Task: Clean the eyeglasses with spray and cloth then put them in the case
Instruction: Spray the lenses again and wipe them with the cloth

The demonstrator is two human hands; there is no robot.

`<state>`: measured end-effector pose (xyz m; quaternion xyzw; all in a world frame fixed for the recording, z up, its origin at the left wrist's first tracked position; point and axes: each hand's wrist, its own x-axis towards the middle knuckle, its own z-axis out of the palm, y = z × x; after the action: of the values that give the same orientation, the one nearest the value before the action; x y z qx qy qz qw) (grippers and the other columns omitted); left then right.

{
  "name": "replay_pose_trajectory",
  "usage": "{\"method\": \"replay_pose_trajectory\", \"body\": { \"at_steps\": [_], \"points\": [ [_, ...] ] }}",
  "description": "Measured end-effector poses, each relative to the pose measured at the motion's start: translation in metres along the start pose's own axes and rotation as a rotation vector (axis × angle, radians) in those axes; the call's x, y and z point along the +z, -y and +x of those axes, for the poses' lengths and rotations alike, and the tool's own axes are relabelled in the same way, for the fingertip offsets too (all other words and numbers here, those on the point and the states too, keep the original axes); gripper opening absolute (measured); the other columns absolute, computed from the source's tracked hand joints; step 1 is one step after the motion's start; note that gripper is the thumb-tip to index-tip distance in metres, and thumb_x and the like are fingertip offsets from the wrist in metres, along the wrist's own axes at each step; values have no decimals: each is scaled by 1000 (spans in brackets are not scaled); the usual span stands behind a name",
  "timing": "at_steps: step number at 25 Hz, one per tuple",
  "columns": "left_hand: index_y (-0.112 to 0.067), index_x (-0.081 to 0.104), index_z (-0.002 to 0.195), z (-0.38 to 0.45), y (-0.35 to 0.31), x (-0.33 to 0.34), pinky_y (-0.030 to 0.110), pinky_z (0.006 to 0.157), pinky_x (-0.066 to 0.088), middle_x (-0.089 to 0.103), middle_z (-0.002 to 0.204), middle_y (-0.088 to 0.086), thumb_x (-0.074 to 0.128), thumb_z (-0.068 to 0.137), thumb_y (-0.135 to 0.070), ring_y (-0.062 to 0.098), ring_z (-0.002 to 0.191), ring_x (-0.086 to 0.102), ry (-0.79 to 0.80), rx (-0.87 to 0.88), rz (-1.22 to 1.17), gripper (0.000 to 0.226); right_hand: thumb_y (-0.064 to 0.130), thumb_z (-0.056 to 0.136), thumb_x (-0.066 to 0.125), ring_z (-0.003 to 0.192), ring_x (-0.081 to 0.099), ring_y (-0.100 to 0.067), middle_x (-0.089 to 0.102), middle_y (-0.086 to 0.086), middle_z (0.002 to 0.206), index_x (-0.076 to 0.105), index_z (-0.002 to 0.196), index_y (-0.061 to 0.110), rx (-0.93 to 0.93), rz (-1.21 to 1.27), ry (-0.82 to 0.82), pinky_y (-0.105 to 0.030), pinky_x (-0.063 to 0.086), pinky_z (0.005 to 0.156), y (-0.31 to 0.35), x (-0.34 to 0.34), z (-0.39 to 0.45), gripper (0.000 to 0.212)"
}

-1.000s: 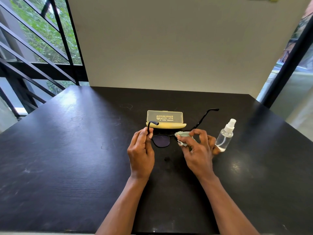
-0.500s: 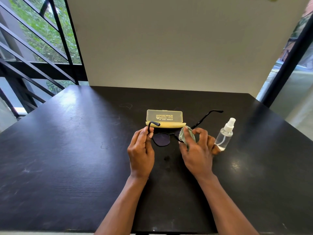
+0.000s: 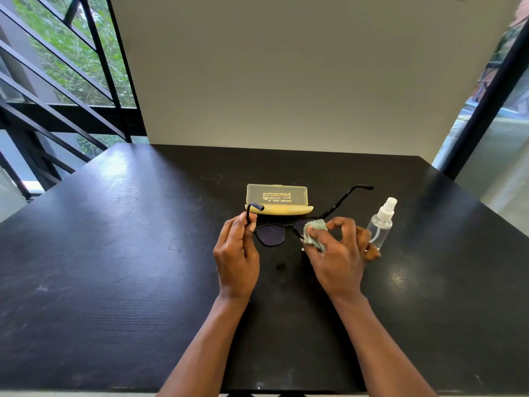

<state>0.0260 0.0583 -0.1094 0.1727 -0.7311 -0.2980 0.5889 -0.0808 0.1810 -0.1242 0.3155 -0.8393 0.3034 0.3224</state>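
Black eyeglasses (image 3: 272, 234) with dark lenses are held just above the black table (image 3: 114, 267), temples unfolded. My left hand (image 3: 236, 253) pinches the left temple near its hinge. My right hand (image 3: 337, 253) pinches a small pale green cloth (image 3: 315, 233) over the right lens, which the cloth and fingers hide. A yellow glasses case (image 3: 277, 199) stands open right behind the glasses. A clear spray bottle (image 3: 382, 222) with a white nozzle stands upright just right of my right hand.
A white wall (image 3: 286, 81) rises at the table's far edge. Black railings and a window (image 3: 57, 81) stand to the left, and a dark post (image 3: 486, 96) to the right. The table's near edge runs along the bottom of the view.
My right hand has shifted the green cloth on the right lens, rubbing it. The glasses tilted slightly. My left hand has kept its hold on the left temple.
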Motion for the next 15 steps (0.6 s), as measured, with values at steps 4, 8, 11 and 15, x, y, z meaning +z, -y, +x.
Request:
{"method": "replay_pose_trajectory", "body": {
  "at_steps": [4,8,11,15],
  "points": [
    [10,65,97,0,3,1,14,79,47,67,89,19,54,86,3,15,82,62,-9,4,4,16,25,62,83,95,32,-27,60,-12,102,72,97,13,19,-86,-23,-52,46,69,1,3,0,39],
    [9,65,97,0,4,1,8,80,44,66,90,18,53,86,3,11,88,58,-10,10,11,16,30,68,79,96,30,-26,55,-13,110,66,112,14,17,-98,44,-48,43,73,2,9,-2,48],
    [7,65,98,-1,4,1,9,79,46,66,91,16,53,87,3,7,89,56,1,13,2,16,34,77,69,100,26,-25,45,-9,120,53,127,24,35,-59,136,-46,37,78,-1,12,-3,54],
    [8,64,99,0,3,0,14,78,48,67,91,18,54,87,2,10,85,60,7,10,-2,17,32,79,66,97,26,-24,42,-6,120,51,126,39,-12,-15,167,-46,36,75,-1,12,-2,49]
  ]
}}
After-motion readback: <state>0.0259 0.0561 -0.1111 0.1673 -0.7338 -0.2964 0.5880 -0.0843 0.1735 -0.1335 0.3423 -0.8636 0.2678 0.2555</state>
